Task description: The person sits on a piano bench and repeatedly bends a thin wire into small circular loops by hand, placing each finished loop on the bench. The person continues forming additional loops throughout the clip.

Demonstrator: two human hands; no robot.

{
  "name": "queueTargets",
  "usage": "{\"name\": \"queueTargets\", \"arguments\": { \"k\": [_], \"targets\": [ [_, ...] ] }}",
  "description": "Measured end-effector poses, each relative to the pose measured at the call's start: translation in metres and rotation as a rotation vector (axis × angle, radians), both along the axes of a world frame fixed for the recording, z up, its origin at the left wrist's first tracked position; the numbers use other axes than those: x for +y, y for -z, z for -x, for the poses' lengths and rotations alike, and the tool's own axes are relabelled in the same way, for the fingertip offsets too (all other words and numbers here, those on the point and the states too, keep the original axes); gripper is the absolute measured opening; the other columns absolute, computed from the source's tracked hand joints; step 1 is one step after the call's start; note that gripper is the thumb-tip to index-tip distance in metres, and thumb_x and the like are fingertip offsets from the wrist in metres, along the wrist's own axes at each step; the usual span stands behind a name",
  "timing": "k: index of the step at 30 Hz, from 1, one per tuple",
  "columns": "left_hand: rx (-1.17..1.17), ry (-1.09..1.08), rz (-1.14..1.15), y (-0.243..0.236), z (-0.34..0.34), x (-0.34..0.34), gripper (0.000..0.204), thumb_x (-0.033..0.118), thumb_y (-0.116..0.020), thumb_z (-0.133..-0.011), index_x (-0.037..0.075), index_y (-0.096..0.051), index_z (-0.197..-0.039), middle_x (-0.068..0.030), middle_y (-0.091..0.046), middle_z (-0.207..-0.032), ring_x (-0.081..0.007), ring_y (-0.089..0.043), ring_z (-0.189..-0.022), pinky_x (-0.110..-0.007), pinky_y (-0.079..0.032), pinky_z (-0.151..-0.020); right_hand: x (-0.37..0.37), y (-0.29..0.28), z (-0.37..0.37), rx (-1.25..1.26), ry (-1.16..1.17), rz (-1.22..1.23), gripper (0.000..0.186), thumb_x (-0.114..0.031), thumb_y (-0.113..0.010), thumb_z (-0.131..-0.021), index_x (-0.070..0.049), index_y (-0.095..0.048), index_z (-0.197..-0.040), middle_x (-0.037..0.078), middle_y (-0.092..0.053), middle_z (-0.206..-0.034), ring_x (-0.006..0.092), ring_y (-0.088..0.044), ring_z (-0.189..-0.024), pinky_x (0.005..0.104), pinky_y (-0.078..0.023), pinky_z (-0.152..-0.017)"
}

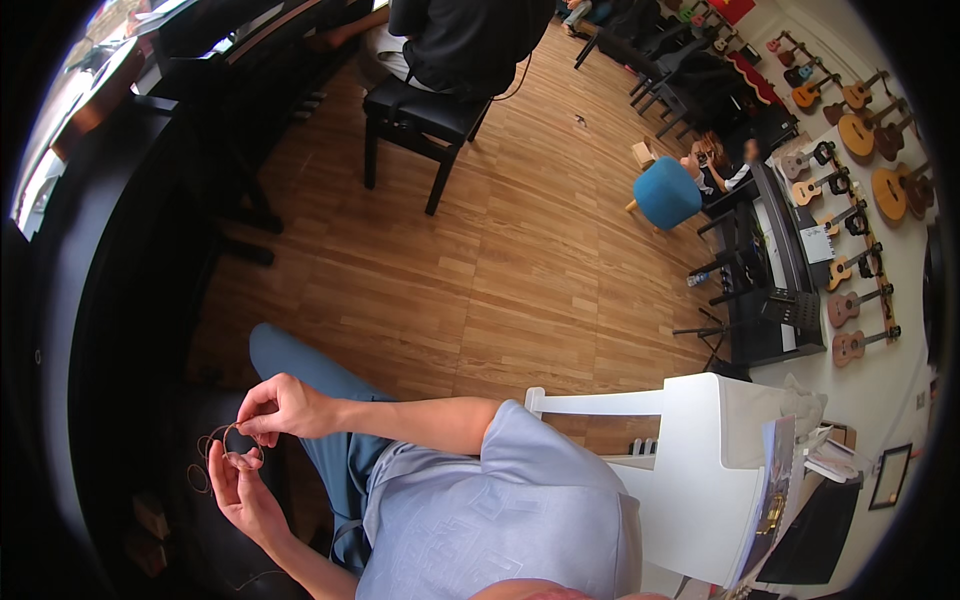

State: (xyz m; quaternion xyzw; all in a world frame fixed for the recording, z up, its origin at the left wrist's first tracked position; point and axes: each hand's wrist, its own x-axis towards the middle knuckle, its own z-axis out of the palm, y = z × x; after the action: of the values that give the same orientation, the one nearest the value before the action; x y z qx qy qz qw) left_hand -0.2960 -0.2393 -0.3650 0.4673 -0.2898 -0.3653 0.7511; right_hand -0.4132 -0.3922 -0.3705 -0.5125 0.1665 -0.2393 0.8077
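A thin copper-coloured wire (207,440), coiled in loose loops, hangs between my two hands at the lower left. My right hand (290,408), the upper one in the picture, pinches the wire between thumb and fingertips. Just below it, my left hand (248,505) holds the coil with thumb and fingers, its fingers pointing up. Some loops stick out past the left fingertips. The wire's ends are too fine to make out. Both hands are in front of my knee, in blue trousers (300,365), beside a dark surface.
A long black piano-like cabinet (110,200) runs along the left. Ahead, a person (460,45) in black sits on a black bench (425,112). A blue stool (667,192), a keyboard (780,250) and wall-hung ukuleles and guitars (858,132) are right; a white piano (700,480) stands behind me.
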Motion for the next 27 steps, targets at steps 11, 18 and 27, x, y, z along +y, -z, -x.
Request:
{"name": "queueTargets", "arguments": {
  "k": [11,18,27],
  "targets": [
    [-0.117,-0.156,-0.017,0.030,-0.012,0.003,0.044,-0.002,-0.068,-0.092,0.001,-0.056,-0.134,-0.0056,-0.061,-0.103,-0.0160,-0.061,-0.091,-0.033,-0.050,-0.092,0.002,0.002,-0.002,0.009,-0.018,0.045,0.016,-0.012,-0.073,-0.093,0.003,-0.070,-0.097,0.006,-0.070,-0.077,0.0112,-0.067,-0.067,0.0243,-0.056,-0.062],
    [-0.322,-0.079,0.102,0.031,-0.014,0.003,0.050,0.033,-0.075,-0.091,0.003,-0.060,-0.129,-0.0079,-0.060,-0.108,-0.0187,-0.061,-0.095,-0.034,-0.052,-0.089,0.000,0.005,-0.002,0.045,0.019,0.011,0.015,-0.011,-0.072,-0.093,0.003,-0.070,-0.098,0.006,-0.069,-0.078,0.0109,-0.067,-0.068,0.0244,-0.057,-0.061],
    [-0.231,0.041,0.191,0.026,-0.035,0.023,0.036,0.040,-0.059,-0.101,0.005,-0.068,-0.100,-0.0063,-0.055,-0.086,-0.0185,-0.053,-0.082,-0.034,-0.047,-0.080,-0.013,0.016,-0.003,0.045,0.142,-0.032,0.016,-0.012,-0.071,-0.094,0.003,-0.068,-0.098,0.006,-0.068,-0.080,0.0116,-0.067,-0.068,0.0253,-0.059,-0.058]
  ]
}}
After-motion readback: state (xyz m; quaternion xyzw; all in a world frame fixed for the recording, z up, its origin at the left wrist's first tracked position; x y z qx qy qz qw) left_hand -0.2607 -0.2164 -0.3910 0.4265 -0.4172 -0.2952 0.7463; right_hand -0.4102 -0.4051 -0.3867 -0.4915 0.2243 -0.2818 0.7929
